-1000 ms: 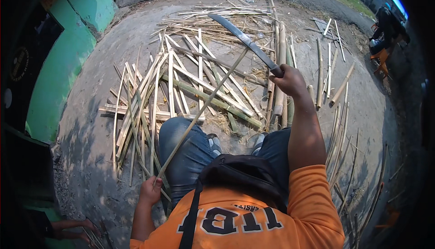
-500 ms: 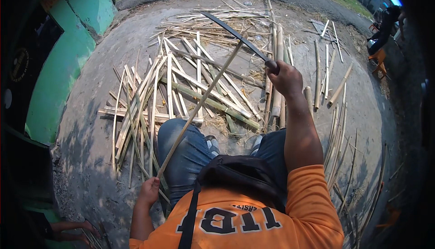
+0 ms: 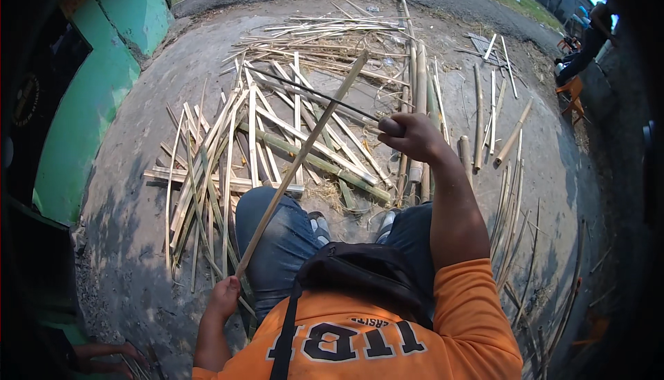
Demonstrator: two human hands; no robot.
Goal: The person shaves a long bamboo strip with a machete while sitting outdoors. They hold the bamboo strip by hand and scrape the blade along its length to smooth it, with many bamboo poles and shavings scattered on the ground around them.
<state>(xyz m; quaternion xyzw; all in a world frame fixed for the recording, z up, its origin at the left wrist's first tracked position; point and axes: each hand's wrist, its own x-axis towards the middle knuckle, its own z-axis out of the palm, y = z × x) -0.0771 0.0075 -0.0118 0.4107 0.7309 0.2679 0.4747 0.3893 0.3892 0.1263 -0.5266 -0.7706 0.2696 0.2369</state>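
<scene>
My left hand point(image 3: 223, 297) is closed round the lower end of a long bamboo strip point(image 3: 287, 179), which slants up and away to the right over my left thigh. In my right hand point(image 3: 417, 136) is the wooden handle of a long machete point(image 3: 311, 91). Its dark blade points to the far left, seen almost edge-on, and crosses the strip below the strip's upper end. Whether blade and strip touch I cannot tell. Beyond my knees lies a loose pile of split bamboo strips point(image 3: 207, 172), with a wider green bamboo piece point(image 3: 325, 162) across it.
Bamboo poles point(image 3: 419, 96) lie lengthwise ahead of my right knee. Thin strips point(image 3: 510, 207) are on the concrete at the right, and more lie crosswise farther off. A green wall point(image 3: 90, 103) stands at the left. Another person point(image 3: 588, 44) is beside an orange chair point(image 3: 571, 96), far right.
The machete has come down and toward me, its blade turning from broadside to nearly edge-on. The strip's upper end shows more widely. My left hand stays nearly in place.
</scene>
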